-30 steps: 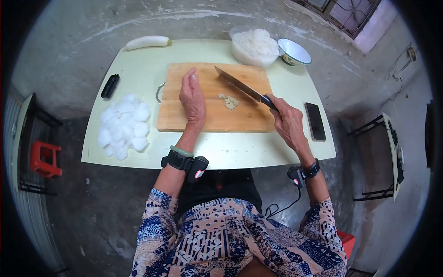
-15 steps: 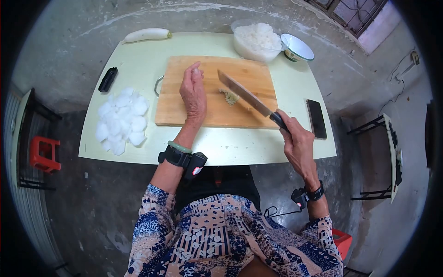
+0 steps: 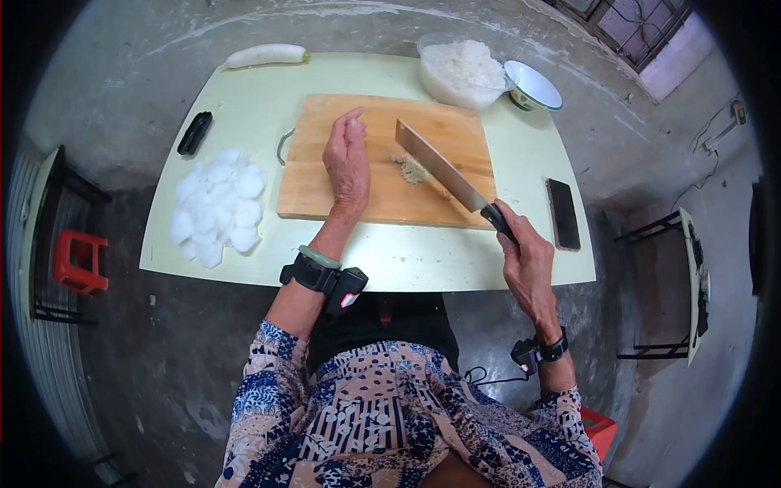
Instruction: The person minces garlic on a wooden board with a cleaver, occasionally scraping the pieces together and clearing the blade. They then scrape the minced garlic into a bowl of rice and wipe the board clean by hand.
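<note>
My right hand point(image 3: 529, 264) grips the black handle of a cleaver point(image 3: 443, 168), its broad blade slanting over the right half of a wooden cutting board point(image 3: 382, 118). Beside the blade's left side lies a small heap of finely chopped, pale greenish bits point(image 3: 412, 170). My left hand point(image 3: 347, 159) rests edge-on at the left part of the board, fingers extended and held loosely together, with nothing seen in it. A gap of bare wood separates it from the chopped heap.
Sliced white radish point(image 3: 218, 207) is piled left of the board. A whole white radish point(image 3: 267, 55) and a black object point(image 3: 194, 133) lie beyond. At the back right stand a bowl of white shreds point(image 3: 465, 69) and a smaller bowl point(image 3: 533, 85); a phone point(image 3: 563, 215) lies right.
The cleaver has shifted slightly right and its blade slants a little more steeply. The whole view has moved a bit; the left hand keeps its place on the board.
</note>
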